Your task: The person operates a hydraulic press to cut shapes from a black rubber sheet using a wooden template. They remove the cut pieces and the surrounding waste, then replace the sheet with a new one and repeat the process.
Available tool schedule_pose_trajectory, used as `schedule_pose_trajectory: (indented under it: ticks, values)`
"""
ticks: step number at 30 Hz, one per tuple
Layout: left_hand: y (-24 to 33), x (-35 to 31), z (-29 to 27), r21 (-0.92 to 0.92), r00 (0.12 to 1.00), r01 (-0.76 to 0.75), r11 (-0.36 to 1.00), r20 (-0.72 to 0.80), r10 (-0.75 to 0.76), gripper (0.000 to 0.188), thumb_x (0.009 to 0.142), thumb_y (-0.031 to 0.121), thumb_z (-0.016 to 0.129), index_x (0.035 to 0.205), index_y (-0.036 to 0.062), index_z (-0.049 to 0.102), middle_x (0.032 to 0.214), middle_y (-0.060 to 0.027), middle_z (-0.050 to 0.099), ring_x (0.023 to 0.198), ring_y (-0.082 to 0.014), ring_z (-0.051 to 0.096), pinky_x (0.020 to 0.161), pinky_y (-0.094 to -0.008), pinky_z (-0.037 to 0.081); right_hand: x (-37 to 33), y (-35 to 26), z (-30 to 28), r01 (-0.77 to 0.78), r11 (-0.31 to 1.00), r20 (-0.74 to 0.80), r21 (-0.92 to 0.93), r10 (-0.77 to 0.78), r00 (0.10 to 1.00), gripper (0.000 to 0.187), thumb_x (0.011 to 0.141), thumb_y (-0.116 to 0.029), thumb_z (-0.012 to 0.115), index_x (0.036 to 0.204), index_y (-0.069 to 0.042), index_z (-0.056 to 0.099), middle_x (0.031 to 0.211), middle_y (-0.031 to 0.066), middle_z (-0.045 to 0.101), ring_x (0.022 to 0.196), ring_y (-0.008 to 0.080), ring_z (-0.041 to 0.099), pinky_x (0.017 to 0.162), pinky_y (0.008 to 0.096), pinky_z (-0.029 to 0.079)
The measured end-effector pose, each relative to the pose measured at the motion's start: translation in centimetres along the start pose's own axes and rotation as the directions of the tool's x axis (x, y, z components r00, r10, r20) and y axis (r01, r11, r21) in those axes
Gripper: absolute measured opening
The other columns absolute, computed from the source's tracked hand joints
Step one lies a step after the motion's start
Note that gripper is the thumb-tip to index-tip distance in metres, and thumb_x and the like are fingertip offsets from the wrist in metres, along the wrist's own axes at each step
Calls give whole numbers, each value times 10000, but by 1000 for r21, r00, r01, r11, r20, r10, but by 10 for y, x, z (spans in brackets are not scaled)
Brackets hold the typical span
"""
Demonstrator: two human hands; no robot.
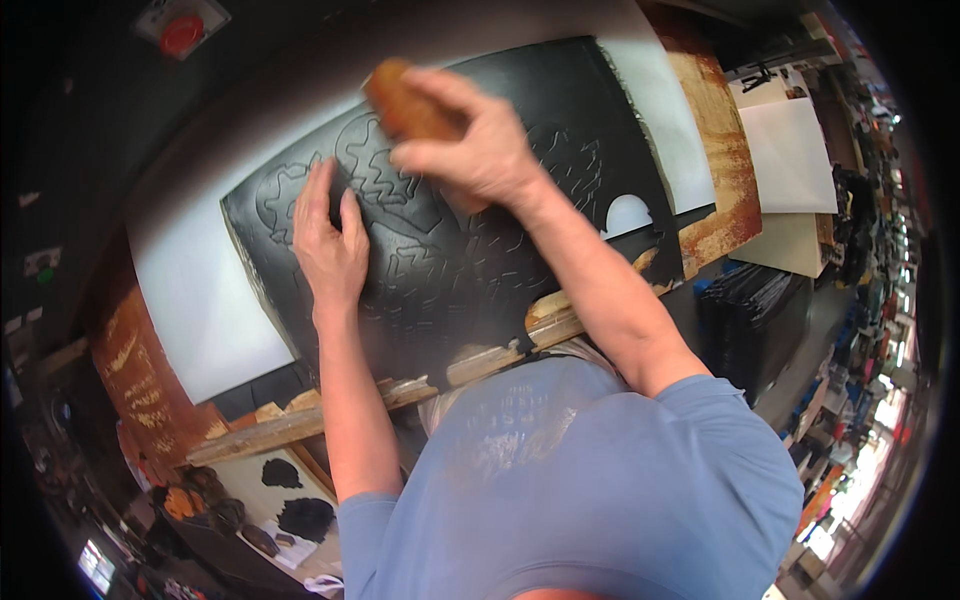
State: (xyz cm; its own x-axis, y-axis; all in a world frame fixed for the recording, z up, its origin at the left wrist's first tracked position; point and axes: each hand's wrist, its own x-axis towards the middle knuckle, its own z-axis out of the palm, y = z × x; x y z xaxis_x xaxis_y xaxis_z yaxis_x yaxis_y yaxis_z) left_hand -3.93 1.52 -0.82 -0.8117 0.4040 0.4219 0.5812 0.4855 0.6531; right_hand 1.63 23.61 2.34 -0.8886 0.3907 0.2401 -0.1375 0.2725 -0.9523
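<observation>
A black sheet, leather-like [540,80], lies before me on the work table. Many cut or pressed outlines of curved and jagged shapes mark its surface. My left hand [330,245] rests on its left part, fingers stretched forward and thumb apart, holding nothing. Over the upper middle of the sheet, my right hand [485,150] grips an orange-brown block [405,100]. Motion blurs the block, so its exact kind does not show, and the hand covers part of it. Whether the block touches the sheet I cannot tell.
White boards [205,310] lie under the sheet, over a worn brown board [715,150]. A chipped wooden strip [400,390] edges the table near my body. Red [181,36] and green [45,265] buttons sit at left. Dark pieces [305,518] lie lower left; black sheets [755,300] stack at right.
</observation>
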Motion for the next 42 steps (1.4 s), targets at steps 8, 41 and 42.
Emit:
schedule_pose_trajectory:
  ticks: [8, 41, 42]
  values:
    - [-3, 1, 5, 14, 997, 54, 998, -49, -53, 331, 1014, 74, 666, 1342, 53, 707, 1339, -181, 727, 1271, -329, 682, 1085, -422, 518, 5, 34, -31, 57, 751, -131, -658, -189, 973, 796, 676, -384, 884, 1358, -22, 692, 1496, 274, 519, 1341, 462, 493, 1135, 519, 462]
    - [64, -3, 67, -136, 973, -102, 986, 195, 127, 429, 967, 18, 677, 1396, 17, 675, 1299, -234, 724, 1403, -479, 554, 1238, -585, 347, -9, 65, -96, 56, 970, -158, -238, -96, 983, 492, 882, -240, 868, 1315, -42, 742, 1238, 126, 752, 1035, 196, 751, 942, 331, 610]
    - [64, -3, 67, -151, 974, -112, 982, 177, 139, 428, 964, 9, 675, 1391, 20, 679, 1300, -233, 724, 1400, -483, 555, 1235, -592, 349, -9, 65, -94, 36, 970, -154, -240, -75, 985, 444, 905, -179, 844, 1313, -37, 743, 1268, 111, 746, 1073, 167, 735, 963, 310, 602]
